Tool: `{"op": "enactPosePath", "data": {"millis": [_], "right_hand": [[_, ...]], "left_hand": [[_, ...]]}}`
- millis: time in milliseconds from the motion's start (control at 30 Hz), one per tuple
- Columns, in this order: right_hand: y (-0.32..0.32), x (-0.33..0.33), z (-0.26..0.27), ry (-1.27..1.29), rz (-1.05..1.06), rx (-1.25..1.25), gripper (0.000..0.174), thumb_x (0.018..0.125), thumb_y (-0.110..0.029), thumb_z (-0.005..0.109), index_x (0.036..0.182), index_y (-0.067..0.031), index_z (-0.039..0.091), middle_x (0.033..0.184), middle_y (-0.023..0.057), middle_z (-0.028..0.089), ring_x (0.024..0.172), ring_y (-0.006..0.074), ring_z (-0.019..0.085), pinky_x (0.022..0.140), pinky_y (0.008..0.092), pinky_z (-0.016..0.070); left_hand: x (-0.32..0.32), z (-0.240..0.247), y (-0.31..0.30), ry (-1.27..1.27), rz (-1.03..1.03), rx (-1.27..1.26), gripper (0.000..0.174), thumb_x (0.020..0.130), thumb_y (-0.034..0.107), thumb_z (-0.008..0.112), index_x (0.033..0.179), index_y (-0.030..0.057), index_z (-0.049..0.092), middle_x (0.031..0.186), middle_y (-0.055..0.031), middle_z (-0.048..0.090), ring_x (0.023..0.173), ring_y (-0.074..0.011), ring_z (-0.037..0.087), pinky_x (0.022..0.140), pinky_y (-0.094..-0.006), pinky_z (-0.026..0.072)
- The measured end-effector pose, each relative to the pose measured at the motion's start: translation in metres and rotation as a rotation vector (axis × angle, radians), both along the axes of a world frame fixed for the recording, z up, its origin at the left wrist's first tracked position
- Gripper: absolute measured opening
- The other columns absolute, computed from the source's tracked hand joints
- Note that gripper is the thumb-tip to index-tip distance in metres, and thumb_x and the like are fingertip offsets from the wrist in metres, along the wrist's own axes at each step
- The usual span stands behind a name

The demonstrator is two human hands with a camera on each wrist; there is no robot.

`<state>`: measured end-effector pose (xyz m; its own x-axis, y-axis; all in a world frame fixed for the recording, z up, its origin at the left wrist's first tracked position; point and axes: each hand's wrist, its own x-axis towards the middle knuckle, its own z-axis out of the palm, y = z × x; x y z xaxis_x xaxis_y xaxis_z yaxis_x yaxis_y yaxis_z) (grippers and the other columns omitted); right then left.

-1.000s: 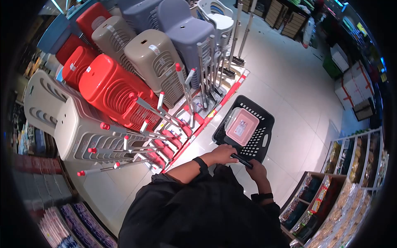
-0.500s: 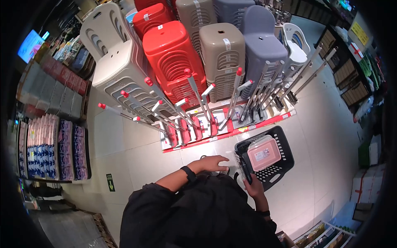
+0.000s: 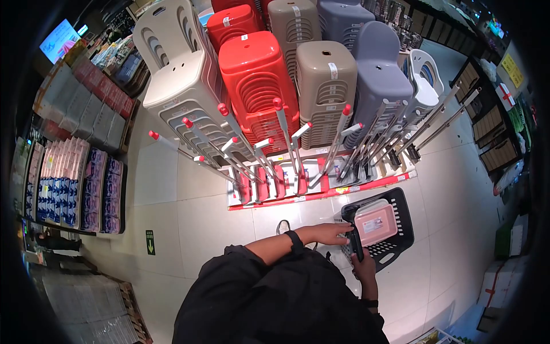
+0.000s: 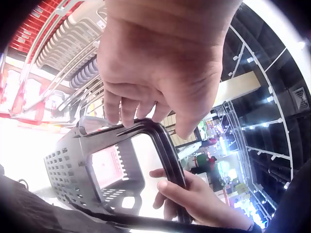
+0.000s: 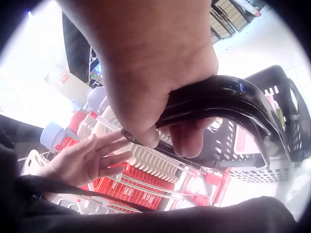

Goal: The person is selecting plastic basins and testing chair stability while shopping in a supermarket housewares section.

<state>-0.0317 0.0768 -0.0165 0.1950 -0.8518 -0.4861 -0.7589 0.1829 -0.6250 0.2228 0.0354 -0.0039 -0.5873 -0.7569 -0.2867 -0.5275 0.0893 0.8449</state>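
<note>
My right hand point(image 3: 365, 266) grips the black handle point(image 3: 356, 243) of a black perforated shopping basket point(image 3: 405, 221) in front of me. Inside the basket lies a pink plastic box point(image 3: 375, 225) with a white label, with a paler container partly hidden beneath it. My left hand point(image 3: 331, 233) reaches across to the far end of the handle. In the right wrist view the left hand point(image 5: 87, 165) has its fingers spread, fingertips right by the handle point(image 5: 218, 97). The left wrist view shows those fingers loosely extended over the handle's corner point(image 4: 150, 127).
Ahead stand stacked red stools point(image 3: 252, 63), brown stools point(image 3: 325, 63), grey chairs point(image 3: 381, 80) and cream chairs point(image 3: 177, 77). Long-handled mops and dustpans point(image 3: 292, 143) line a low red-edged platform point(image 3: 321, 196). Packaged goods point(image 3: 60, 183) fill a shelf at left; boxes point(image 3: 507, 286) stand at right.
My left hand came off the handle, then moved back to its far end. The view has turned, shifting the stools and basket rightward. My right hand stays on the handle.
</note>
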Motion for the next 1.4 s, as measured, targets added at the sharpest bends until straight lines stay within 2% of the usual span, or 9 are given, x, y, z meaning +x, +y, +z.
{"op": "enactPosePath", "data": {"millis": [300, 400, 500, 567, 733, 967, 1100, 1267, 1400], "right_hand": [[-0.018, -0.026, -0.009, -0.001, -0.044, -0.012, 0.039, 0.088, -0.03, 0.064, 0.115, -0.0033, 0.055, 0.071, 0.0127, 0.066, 0.05, 0.0254, 0.065, 0.05, 0.0372, 0.0524], [-0.027, -0.019, 0.014, 0.075, 0.018, 0.041, 0.041, 0.088, -0.028, 0.064, 0.121, -0.0037, 0.054, 0.079, 0.0147, 0.067, 0.067, 0.0289, 0.069, 0.063, 0.0392, 0.0543], [-0.042, -0.006, 0.02, -0.005, 0.095, -0.283, 0.052, 0.087, -0.029, 0.065, 0.129, -0.0031, 0.05, 0.099, 0.0205, 0.066, 0.092, 0.0312, 0.066, 0.078, 0.0398, 0.0511], [-0.068, 0.028, 0.041, -0.017, 0.227, -0.778, 0.053, 0.087, -0.023, 0.066, 0.131, 0.0006, 0.048, 0.116, 0.0227, 0.059, 0.106, 0.0336, 0.06, 0.087, 0.0399, 0.048], [-0.126, 0.142, 0.067, -0.336, 0.303, -0.492, 0.051, 0.089, -0.023, 0.065, 0.13, 0.0021, 0.048, 0.113, 0.0198, 0.06, 0.103, 0.0336, 0.061, 0.087, 0.04, 0.0484], [-0.174, 0.322, 0.054, -0.332, 0.586, -0.246, 0.069, 0.089, -0.035, 0.061, 0.142, -0.0014, 0.034, 0.128, 0.0228, 0.054, 0.103, 0.0334, 0.063, 0.088, 0.0421, 0.0496], [-0.2, 0.4, 0.022, -0.35, 0.537, -0.219, 0.07, 0.088, -0.034, 0.058, 0.145, -0.0013, 0.031, 0.134, 0.0272, 0.049, 0.113, 0.039, 0.058, 0.096, 0.0452, 0.0454], [-0.216, 0.448, 0.014, -0.178, 0.557, -0.221, 0.059, 0.091, -0.034, 0.054, 0.137, 0.0024, 0.042, 0.124, 0.0284, 0.055, 0.112, 0.0398, 0.057, 0.096, 0.0444, 0.0436], [-0.229, 0.46, -0.017, -0.072, 0.62, -0.302, 0.039, 0.095, -0.031, 0.046, 0.12, -0.0021, 0.055, 0.107, 0.0283, 0.063, 0.104, 0.0431, 0.059, 0.09, 0.049, 0.0462]], "left_hand": [[-0.013, 0.003, -0.01, 0.097, 0.093, 0.04, 0.061, 0.094, 0.043, 0.055, 0.141, 0.0067, 0.042, 0.143, -0.018, 0.045, 0.131, -0.0331, 0.045, 0.109, -0.0381, 0.035], [0.028, 0.024, -0.007, 0.132, 0.409, -0.062, 0.058, 0.093, 0.039, 0.06, 0.139, 0.0072, 0.045, 0.138, -0.0179, 0.049, 0.124, -0.0313, 0.051, 0.104, -0.0382, 0.0404], [0.098, 0.043, -0.004, 0.113, 0.752, -0.185, 0.056, 0.092, 0.034, 0.064, 0.138, 0.0072, 0.047, 0.131, -0.0171, 0.053, 0.118, -0.0276, 0.054, 0.099, -0.0377, 0.0439], [0.154, 0.049, -0.004, 0.133, 1.061, -0.318, 0.053, 0.091, 0.032, 0.065, 0.134, 0.0053, 0.051, 0.124, -0.0157, 0.056, 0.11, -0.0234, 0.055, 0.091, -0.0334, 0.045], [0.282, 0.102, -0.005, 0.271, 1.501, -0.683, 0.054, 0.092, 0.022, 0.064, 0.137, -0.0019, 0.045, 0.133, -0.0182, 0.05, 0.124, -0.0254, 0.049, 0.104, -0.0352, 0.0391], [0.346, 0.135, -0.043, 0.362, 1.417, -0.711, 0.067, 0.091, 0.026, 0.066, 0.142, -0.0025, 0.034, 0.141, -0.0202, 0.043, 0.133, -0.0257, 0.041, 0.108, -0.0356, 0.0359], [0.359, 0.123, -0.07, 0.617, 1.328, -0.551, 0.065, 0.09, 0.016, 0.067, 0.142, -0.0024, 0.033, 0.134, -0.017, 0.049, 0.122, -0.0193, 0.05, 0.102, -0.0309, 0.0412], [0.358, 0.113, -0.073, 0.462, 1.323, -0.431, 0.037, 0.092, 0.023, 0.066, 0.121, 0.0014, 0.059, 0.111, -0.0074, 0.065, 0.103, -0.0101, 0.059, 0.091, -0.0256, 0.0457], [0.364, 0.1, -0.07, 0.486, 1.317, -0.41, 0.03, 0.091, 0.024, 0.066, 0.111, 0.0026, 0.062, 0.096, -0.0032, 0.064, 0.09, -0.0089, 0.06, 0.083, -0.0255, 0.0479]]}}
